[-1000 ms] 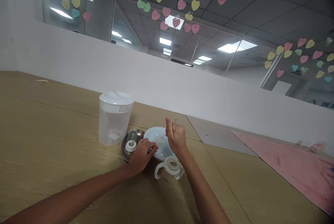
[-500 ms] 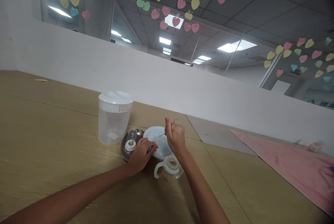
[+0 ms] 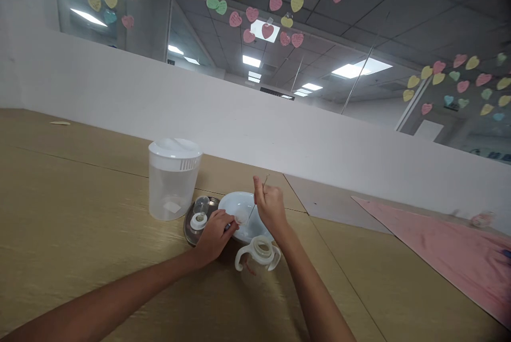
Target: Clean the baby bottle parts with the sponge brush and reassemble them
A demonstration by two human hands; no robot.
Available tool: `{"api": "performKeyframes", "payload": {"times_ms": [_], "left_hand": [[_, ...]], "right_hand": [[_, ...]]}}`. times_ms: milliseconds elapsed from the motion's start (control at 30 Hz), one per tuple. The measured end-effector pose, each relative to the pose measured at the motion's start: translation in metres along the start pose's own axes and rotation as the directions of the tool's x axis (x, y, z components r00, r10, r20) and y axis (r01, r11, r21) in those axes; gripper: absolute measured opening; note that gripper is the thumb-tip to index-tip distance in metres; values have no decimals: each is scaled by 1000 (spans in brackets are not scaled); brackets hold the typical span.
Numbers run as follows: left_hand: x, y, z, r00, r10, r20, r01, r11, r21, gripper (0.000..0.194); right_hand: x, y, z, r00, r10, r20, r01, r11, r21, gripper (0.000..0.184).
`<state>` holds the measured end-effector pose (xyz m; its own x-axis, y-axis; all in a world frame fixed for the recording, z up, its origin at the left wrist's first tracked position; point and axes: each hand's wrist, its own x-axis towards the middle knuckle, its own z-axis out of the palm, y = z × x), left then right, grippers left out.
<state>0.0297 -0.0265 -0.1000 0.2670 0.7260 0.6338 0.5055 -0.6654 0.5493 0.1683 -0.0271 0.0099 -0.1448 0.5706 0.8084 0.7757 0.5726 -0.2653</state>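
Observation:
My left hand (image 3: 213, 235) is closed on a small pale round part (image 3: 240, 217), held over the white bowl (image 3: 239, 205). My right hand (image 3: 270, 208) pinches a thin wire brush (image 3: 255, 199) whose lower end points down at that part. A clear baby bottle with white handles (image 3: 257, 254) stands on the table just in front of the bowl, between my forearms. A dark round tray (image 3: 190, 228) left of the bowl carries a white ring (image 3: 198, 221) and a clear cap (image 3: 201, 205).
A translucent plastic jug with a white lid (image 3: 173, 178) stands left of the tray. A pink cloth (image 3: 447, 257) covers the table at the right. A low white partition (image 3: 279, 134) runs along the table's far edge.
The wire brush has tilted from lying sideways to pointing down into the small part. Both hands stay over the bowl.

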Motion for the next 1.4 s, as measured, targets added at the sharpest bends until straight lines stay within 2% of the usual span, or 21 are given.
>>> {"api": "performKeyframes", "payload": {"times_ms": [133, 400, 667, 867, 1067, 1267, 1400], "left_hand": [[0, -1, 1, 1000, -7, -4, 7, 999, -45, 33], [0, 2, -1, 1000, -11, 17, 11, 999, -42, 35], [0, -1, 0, 1000, 7, 2, -7, 1000, 2, 37], [0, 2, -1, 1000, -13, 11, 14, 998, -55, 35], [1, 5, -2, 1000, -6, 17, 7, 999, -49, 34], [1, 4, -2, 1000, 4, 10, -3, 1000, -23, 36], [1, 4, -2, 1000, 8, 15, -8, 1000, -19, 36]], "right_hand": [[1, -8, -6, 994, 98, -41, -92, 987, 132, 63], [1, -14, -17, 957, 154, -247, -101, 972, 215, 63], [-2, -11, -3, 988, 37, -150, -25, 996, 85, 64], [-3, -8, -1, 982, -27, -185, 31, 999, 18, 64], [-3, -6, 0, 984, -59, -168, 58, 998, -7, 62], [-4, -8, 0, 998, -24, -66, 25, 1000, 14, 61], [-4, -7, 4, 999, -47, -21, 47, 999, -5, 61]]}}
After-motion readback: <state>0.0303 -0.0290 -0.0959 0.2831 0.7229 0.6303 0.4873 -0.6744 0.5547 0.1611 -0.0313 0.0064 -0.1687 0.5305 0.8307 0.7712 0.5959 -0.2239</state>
